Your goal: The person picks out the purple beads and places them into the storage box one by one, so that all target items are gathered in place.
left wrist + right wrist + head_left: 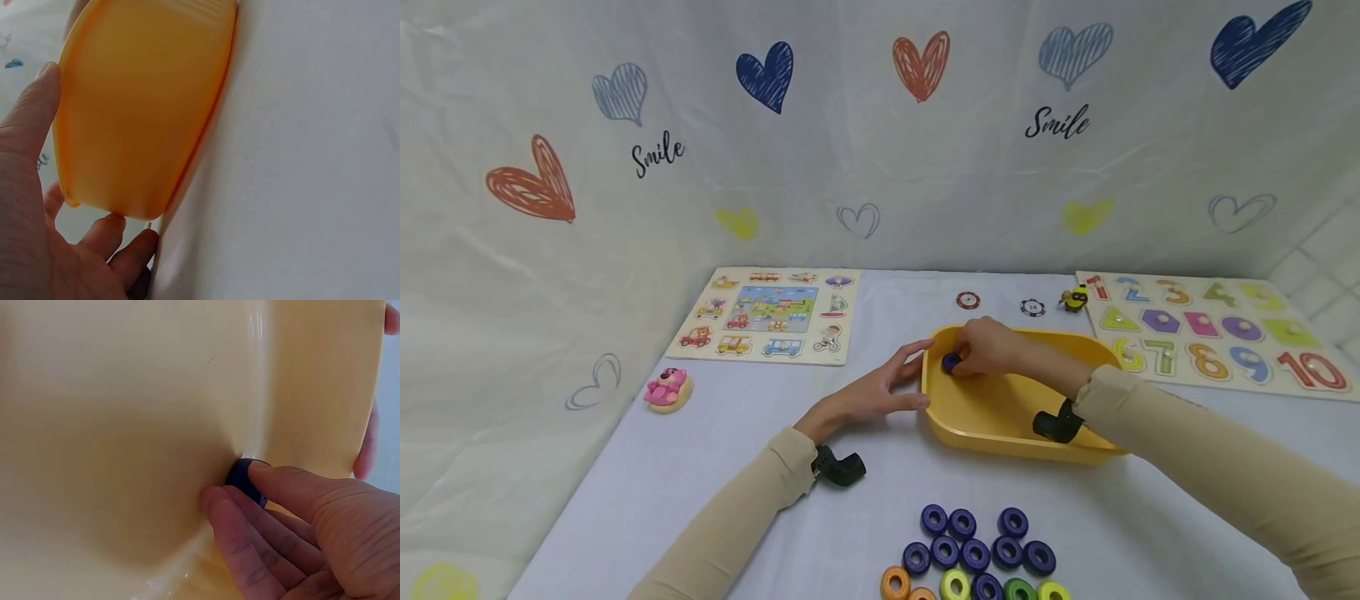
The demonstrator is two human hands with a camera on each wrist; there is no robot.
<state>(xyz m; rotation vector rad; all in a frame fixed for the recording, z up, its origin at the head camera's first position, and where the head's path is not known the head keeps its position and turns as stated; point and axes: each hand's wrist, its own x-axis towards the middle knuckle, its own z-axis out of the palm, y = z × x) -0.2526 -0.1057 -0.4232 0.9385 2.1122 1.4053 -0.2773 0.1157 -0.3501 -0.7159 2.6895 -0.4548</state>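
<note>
A yellow plastic tray (981, 412) sits mid-table in the head view. Inside its far left corner my right hand (992, 346) pinches a dark blue ring (951, 362) between thumb and fingers. The right wrist view shows the same ring (242, 481) low against the tray's wall, partly covered by the fingertips. Against the tray's left end rests my left hand (880, 393), its fingers spread and touching the outside. The left wrist view has that hand's thumb and fingers apart along the tray's outer wall (144, 119).
Several dark blue rings (945, 551) lie at the near edge, with orange (895, 582), yellow (955, 585) and green (1020, 590) ones. A vehicle puzzle board (775, 317), pink bear figure (667, 390), two chips (967, 300), bee figure (1074, 298) and number board (1217, 333) stand farther out.
</note>
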